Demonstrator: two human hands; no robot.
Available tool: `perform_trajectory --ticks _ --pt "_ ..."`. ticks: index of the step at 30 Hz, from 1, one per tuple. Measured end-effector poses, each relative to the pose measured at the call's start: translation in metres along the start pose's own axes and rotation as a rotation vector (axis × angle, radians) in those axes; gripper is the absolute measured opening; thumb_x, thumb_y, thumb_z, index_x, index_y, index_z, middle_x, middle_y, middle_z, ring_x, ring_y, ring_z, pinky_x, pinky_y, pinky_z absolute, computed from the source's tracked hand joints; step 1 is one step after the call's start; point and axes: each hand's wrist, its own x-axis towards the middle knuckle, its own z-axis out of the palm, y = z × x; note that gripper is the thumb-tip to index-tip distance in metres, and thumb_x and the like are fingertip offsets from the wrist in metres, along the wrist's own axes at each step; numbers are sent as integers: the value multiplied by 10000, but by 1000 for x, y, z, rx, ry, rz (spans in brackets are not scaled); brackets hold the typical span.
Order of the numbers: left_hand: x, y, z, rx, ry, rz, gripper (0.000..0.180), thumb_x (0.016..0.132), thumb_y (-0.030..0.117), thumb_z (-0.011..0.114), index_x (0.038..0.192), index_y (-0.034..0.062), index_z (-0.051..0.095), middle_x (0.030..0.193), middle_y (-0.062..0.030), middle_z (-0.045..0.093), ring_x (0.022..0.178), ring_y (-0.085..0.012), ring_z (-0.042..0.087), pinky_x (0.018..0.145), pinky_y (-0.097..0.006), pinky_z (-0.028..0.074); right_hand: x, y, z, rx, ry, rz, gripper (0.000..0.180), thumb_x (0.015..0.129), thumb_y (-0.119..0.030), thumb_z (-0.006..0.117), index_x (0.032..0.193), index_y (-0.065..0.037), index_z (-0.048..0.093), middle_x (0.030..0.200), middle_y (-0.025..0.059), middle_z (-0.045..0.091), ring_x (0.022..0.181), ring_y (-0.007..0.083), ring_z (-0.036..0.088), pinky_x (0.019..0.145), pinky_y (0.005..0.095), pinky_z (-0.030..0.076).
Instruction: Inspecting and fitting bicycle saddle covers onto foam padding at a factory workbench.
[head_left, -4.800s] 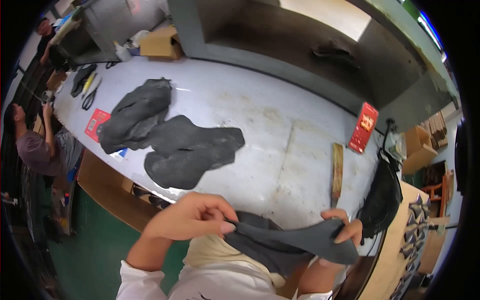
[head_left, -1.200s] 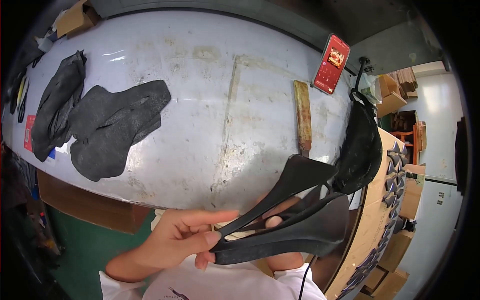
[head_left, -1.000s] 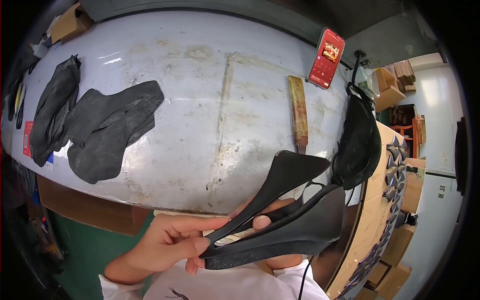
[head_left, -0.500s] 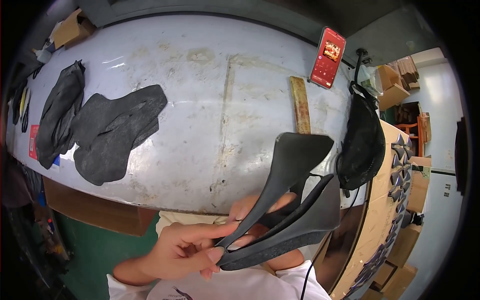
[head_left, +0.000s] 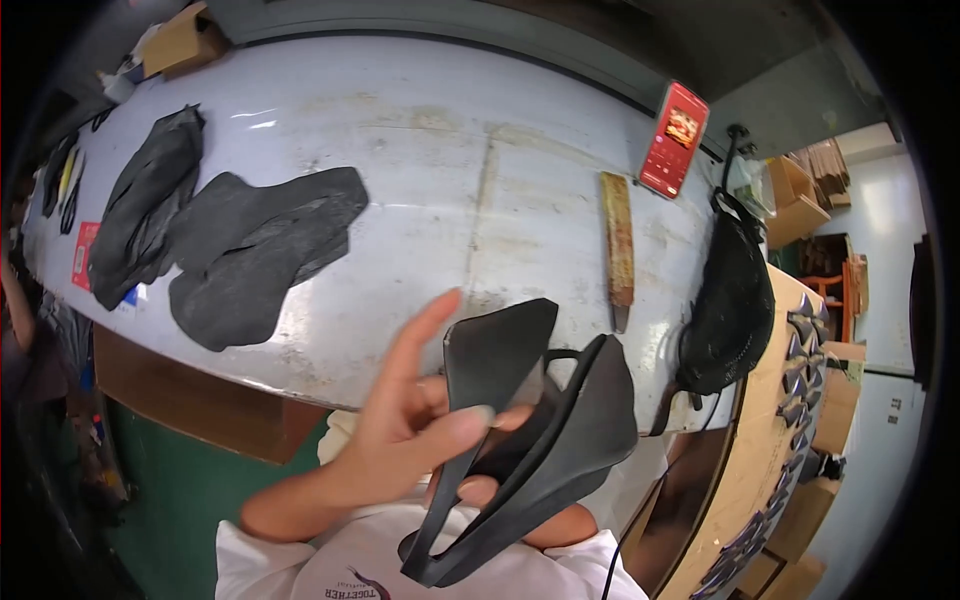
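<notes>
A black, smooth-covered bicycle saddle (head_left: 580, 430) with two flared wings and a long central opening is tilted in front of my chest, its narrow end toward me. My right hand (head_left: 480, 490) holds it from below and behind; only some fingertips show through the opening, and the rest is hidden. My left hand (head_left: 415, 420) is at the saddle's left wing, index finger stretched upward and thumb lying across the wing's edge. Those fingers are apart. Beyond the saddle, a worn, rust-brown flat-handled tool (head_left: 619, 240) with a dark tip lies on the table.
The pale, stained tabletop (head_left: 420, 180) holds dark grey cut sheets (head_left: 260, 250) and a folded dark piece (head_left: 150, 200) at left. A phone (head_left: 675, 140) leans at the back right, near a black bag-like object (head_left: 730, 300). Several dark pieces line a cardboard sheet (head_left: 735, 480) at right.
The saddle has tipped and come nearer my body, its narrow end dropping. My left hand has let go of that end and moved up to the left wing. The tool now shows fully.
</notes>
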Motion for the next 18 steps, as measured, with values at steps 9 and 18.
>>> perform_trajectory --ticks 9,18 --pt "4 -20 13 -29 66 -18 681 1010 66 465 1544 76 42 1110 -90 626 885 -47 594 764 -201 458 17 20 -13 -185 48 -263 313 855 -242 743 982 -77 509 922 107 605 837 227 624 749 389 538" --pt "2 -35 14 50 76 142 639 1015 203 474 1527 53 123 1356 -142 464 1153 -134 506 970 -272 405 8 8 12 33 189 -143 466 829 -197 741 1167 -10 481 919 54 596 838 162 575 818 324 465"
